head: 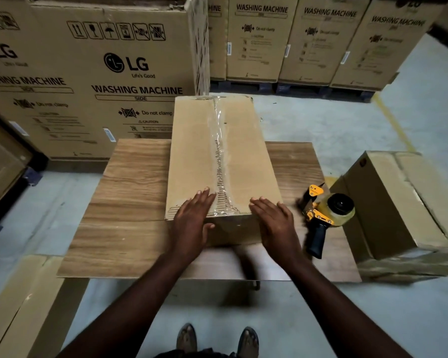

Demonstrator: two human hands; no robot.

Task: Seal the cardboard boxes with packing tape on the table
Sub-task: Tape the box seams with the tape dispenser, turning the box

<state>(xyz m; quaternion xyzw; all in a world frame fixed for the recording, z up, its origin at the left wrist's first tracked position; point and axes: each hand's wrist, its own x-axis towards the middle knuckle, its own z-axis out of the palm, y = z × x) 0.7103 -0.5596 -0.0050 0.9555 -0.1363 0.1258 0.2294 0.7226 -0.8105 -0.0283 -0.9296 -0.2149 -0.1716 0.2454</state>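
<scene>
The box [223, 161] on the bench [130, 202] already has tape [219, 151] along its top seam. My left hand [192, 218] and right hand [274, 220] lie flat on its near edge, grasping nothing. The tape dispenser [323, 215] rests beside it; more boxes probably remain.

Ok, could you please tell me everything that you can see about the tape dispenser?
The tape dispenser is a hand-held gun type: a black handle, a yellow-orange frame and a roll of clear tape on a black hub. It lies on its side on the table, handle towards the person, right of the box, near the table's right edge. No hand touches it; the right hand rests on the box, apart from it.
</scene>
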